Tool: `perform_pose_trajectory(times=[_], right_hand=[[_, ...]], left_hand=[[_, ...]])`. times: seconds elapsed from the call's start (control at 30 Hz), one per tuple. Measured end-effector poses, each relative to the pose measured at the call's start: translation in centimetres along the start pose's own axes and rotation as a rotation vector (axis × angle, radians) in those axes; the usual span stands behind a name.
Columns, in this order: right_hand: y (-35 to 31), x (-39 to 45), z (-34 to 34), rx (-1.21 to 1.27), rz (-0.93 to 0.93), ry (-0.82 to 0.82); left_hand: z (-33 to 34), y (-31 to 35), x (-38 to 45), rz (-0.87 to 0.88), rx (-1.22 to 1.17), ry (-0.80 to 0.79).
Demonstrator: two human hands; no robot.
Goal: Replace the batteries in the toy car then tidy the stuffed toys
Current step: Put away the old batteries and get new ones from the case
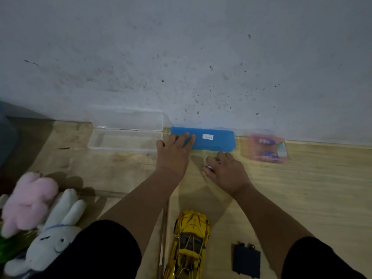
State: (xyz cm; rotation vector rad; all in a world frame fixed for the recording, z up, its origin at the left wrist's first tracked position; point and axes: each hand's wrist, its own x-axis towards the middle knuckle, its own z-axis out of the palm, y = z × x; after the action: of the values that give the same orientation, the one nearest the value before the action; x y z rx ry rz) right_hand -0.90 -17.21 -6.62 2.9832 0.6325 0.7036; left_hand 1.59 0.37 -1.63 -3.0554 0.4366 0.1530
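Observation:
A gold toy car (190, 244) lies on the wooden floor between my forearms, and its black battery cover (246, 260) lies loose to its right. My left hand (174, 153) rests with straight fingers on the left end of a blue box (213, 138) by the wall. My right hand (224, 170) is curled, with small batteries (208, 167) showing at its fingers. A pink case with batteries (266, 148) lies to the right. A pink stuffed toy (28, 202) and a white stuffed rabbit (52, 238) lie at the lower left.
An open clear plastic box (125, 135) stands against the grey wall (181, 57), left of the blue box. A thin rod (162, 238) lies along the floor just left of the car. Something green (8, 244) shows under the stuffed toys.

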Motion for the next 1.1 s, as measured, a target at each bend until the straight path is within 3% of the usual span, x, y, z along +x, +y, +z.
perform_pose_trajectory(times=[0.13,0.4,0.6,0.77,0.97,1.1], right_hand=[[-0.2,-0.5,0.1,-0.073,-0.013,0.061],[-0.6,0.3,-0.2,0.012,0.077,0.057],[-1.2,0.3,-1.4,0.039,0.114,0.095],[-1.3,-0.7,-4.6,0.024,0.172,0.048],[-2.5,-3.0,-9.4,0.094,0.255,-0.012],[-3.8,-5.4,-11.6,0.118,0.245,-0.04]], left_hand=[[0.3,-0.2,0.0,0.008,0.006,0.019],[0.5,-0.2,0.0,0.011,0.01,0.009],[-0.6,-0.6,0.0,0.045,-0.002,-0.067],[-2.2,-1.1,-2.4,0.016,-0.133,0.035],[-5.3,-0.6,-7.8,0.017,-0.182,-0.042],[-7.0,0.8,-12.6,-0.032,-0.227,-0.235]])
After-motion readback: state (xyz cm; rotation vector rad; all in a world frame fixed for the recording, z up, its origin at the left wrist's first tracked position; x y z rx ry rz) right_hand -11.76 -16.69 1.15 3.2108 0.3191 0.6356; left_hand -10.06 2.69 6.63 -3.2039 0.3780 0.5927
